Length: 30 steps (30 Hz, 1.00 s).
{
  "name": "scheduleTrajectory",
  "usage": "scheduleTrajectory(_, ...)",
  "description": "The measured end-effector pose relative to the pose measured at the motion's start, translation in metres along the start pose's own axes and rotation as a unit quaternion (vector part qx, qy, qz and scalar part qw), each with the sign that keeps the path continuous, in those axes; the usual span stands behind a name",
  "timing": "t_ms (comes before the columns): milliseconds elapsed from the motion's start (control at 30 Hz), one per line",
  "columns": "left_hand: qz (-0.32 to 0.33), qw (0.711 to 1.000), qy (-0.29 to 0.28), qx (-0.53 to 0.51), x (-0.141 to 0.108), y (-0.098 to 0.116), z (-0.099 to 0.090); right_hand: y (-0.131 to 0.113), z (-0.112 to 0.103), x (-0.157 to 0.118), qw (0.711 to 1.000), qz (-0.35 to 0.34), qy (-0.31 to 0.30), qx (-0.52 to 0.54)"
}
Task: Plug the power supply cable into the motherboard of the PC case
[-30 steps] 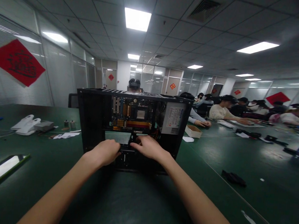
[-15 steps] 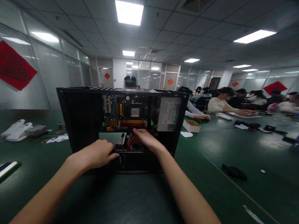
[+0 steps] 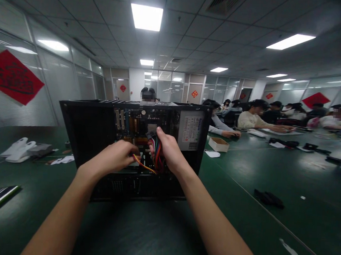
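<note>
An open black computer case [image 3: 86, 130] stands on the green table in front of me. Inside it are a motherboard [image 3: 156, 115] and, at the upper right, a silver power supply [image 3: 191, 129]. My right hand [image 3: 167, 146] is closed around a bundle of coloured power cables [image 3: 158, 157], with a dark connector at the upper end. A thin yellow and red cable [image 3: 145, 166] runs from the bundle to my left hand [image 3: 124, 153], whose fingers pinch it. The cable's end is hidden by those fingers.
White plastic bags [image 3: 20, 149] and a grey box [image 3: 40, 149] lie at the left. An open carton [image 3: 218, 144] stands right of the case. A black cloth-like item [image 3: 269, 198] lies farther right. People [image 3: 256, 115] sit along the table.
My right hand has drawn the cable bundle up and toward me. My left hand has left the case's lower edge and taken hold of the thin cable. The case has shifted slightly left.
</note>
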<state>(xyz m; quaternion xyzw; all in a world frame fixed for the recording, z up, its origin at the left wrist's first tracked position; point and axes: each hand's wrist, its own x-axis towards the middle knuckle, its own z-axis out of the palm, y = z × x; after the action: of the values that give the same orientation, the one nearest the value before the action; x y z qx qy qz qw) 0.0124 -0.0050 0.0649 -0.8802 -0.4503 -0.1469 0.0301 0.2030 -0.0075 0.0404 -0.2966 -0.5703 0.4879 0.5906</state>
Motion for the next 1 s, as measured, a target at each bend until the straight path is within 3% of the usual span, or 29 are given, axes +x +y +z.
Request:
scheduleTrajectory(133, 0.050, 0.990, 0.094, -0.089, -0.001, 0.015, -0.013, -0.014, -0.004, -0.006, 1.000, -0.007, -0.007, -0.020)
scheduleTrajectory(300, 0.040, 0.980, 0.175, -0.086, -0.015, 0.025, -0.019, -0.021, -0.005, -0.013, 0.995, -0.028, -0.034, -0.090)
scheduleTrajectory(533, 0.032, 0.983, 0.183, -0.004, -0.024, 0.025, -0.017, -0.020, 0.006, -0.025, 0.970, -0.080, -0.074, -0.217)
scheduleTrajectory(800, 0.015, 0.988, 0.152, 0.009, -0.027, 0.021, -0.021, -0.022, 0.007, -0.029, 0.965, -0.062, -0.098, -0.235)
scheduleTrajectory(1000, 0.013, 0.982, 0.176, 0.070, -0.028, 0.024, -0.018, -0.019, 0.012, -0.028, 0.969, -0.061, -0.071, -0.230)
